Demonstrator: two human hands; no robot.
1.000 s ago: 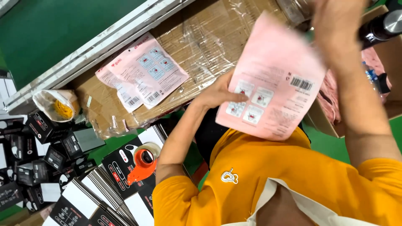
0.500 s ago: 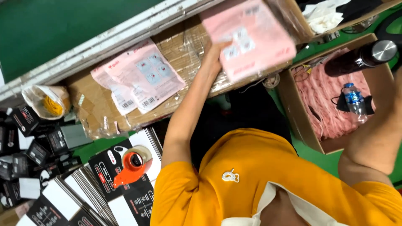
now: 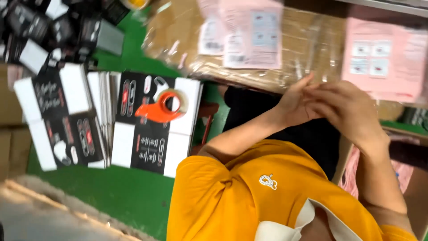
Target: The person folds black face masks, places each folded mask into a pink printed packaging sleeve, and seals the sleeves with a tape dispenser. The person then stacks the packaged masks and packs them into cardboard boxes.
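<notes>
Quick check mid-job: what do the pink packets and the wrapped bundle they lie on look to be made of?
The pink packets look like matte plastic or coated-paper mailers: flat, thin, with white printed labels; motion blur leaves the exact material open. The bundle beneath looks like brown corrugated cardboard under clear glossy film, judging by shiny wrinkles and highlights. Both hands, left hand and right hand, meet just below it, holding nothing visible.

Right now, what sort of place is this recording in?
Probably a packing station in a warehouse or small factory. A green table holds stacks of flat black-and-white cartons with an orange tape dispenser on top, and pink mailer bags lie on wrapped cardboard.
</notes>
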